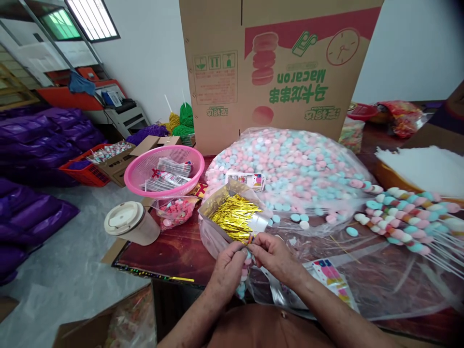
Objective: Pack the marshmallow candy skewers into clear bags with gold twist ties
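I'm seeing the left hand [230, 265] and the right hand [272, 252] meeting at the near edge of the glossy dark-red table [168, 253], both pinching the top end of a pastel pink-and-blue candy string [243, 275]. It's hanging just below the fingertips, upright as far as I'm able to see.

Progress, my call: this one is threaded and its top is apparently being fastened, so the closing-off is looking unfinished. Just right of the hands, a stack of shiny printed pouches [331, 280] is lying under clear plastic. Beyond the fingertips, an open grey-brown carton [207, 212] is holding thin gold foil strips [235, 215], plenty remaining.

To the right, a pile of multicoloured candy skewers with white sticks [402, 217] is lying there; I'm reading those as assembled, but can't tell if any are wrapped. Farther left, a round pink plastic basket [131, 170] is holding flat printed packets [174, 166]. At the far middle, a big clear plastic bag [346, 205] is bulging with pastel candy discs [286, 154], so lots of material is left, I'd judge.

Hard to make out: fingers are covering the string's top, and the tiny dark bit between them is unreadable. The string's lower end is blurring; the skewers' sticks are running out of frame at right.
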Demonstrator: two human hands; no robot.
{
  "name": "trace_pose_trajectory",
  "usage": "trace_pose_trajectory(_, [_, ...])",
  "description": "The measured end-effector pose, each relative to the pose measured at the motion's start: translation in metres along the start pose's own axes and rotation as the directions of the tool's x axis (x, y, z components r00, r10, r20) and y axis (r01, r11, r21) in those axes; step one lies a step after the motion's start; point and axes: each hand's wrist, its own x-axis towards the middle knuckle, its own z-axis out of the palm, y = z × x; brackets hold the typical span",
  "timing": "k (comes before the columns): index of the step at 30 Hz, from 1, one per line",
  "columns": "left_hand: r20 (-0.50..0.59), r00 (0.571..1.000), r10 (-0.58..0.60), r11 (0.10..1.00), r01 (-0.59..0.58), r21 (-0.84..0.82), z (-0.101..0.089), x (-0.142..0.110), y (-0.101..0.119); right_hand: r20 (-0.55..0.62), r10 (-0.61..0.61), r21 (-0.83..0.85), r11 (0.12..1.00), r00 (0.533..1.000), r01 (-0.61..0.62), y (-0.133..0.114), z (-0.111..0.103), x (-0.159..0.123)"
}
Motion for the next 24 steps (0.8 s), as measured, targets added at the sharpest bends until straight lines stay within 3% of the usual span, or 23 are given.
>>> trace_pose_trajectory(4, [0.004,1.000,0.023,0.994,-0.023,-0.102,-0.002,-0.001,-0.004,-0.094,0.023,-0.006,1.000,0.995,-0.024,0.005,-0.006,-0.005])
trace_pose_trajectory(7, [0.082,0.994,-0.074,0.959,0.093,-0.269,-0.002,-0.001,-0.001,0.048,-0.053,-0.013,0.998,0.997,0.054,-0.005,-0.018,-0.014])
trace_pose_trajectory(10, [0.263,0.948,-0.179,0.916,0.258,-0.307,-0.002,-0.003,0.006,0.240,-0.255,-0.115,0.951,0.937,0.289,-0.022,-0.031,-0.024])
trace_pose_trajectory(12, [0.377,0.904,-0.200,0.893,0.327,-0.309,-0.001,-0.003,0.011,0.289,-0.332,-0.118,0.919,0.898,0.377,-0.028,-0.036,-0.027])
trace_pose_trajectory(14, [0.442,0.877,-0.186,0.876,0.352,-0.331,0.000,-0.004,0.013,0.298,-0.344,-0.110,0.914,0.890,0.390,-0.028,-0.037,-0.027])
trace_pose_trajectory(16, [0.433,0.886,-0.163,0.872,0.335,-0.357,0.002,-0.003,0.014,0.246,-0.327,-0.153,0.916,0.912,0.370,-0.023,-0.036,-0.027])
trace_pose_trajectory(20, [0.305,0.940,-0.150,0.890,0.263,-0.372,0.009,0.000,0.015,0.074,-0.349,-0.305,0.884,0.934,0.354,-0.017,-0.034,-0.029])
trace_pose_trajectory(24, [0.264,0.954,-0.145,0.919,0.229,-0.322,0.017,0.002,0.021,0.108,-0.348,-0.310,0.878,0.931,0.364,-0.024,-0.042,-0.035])
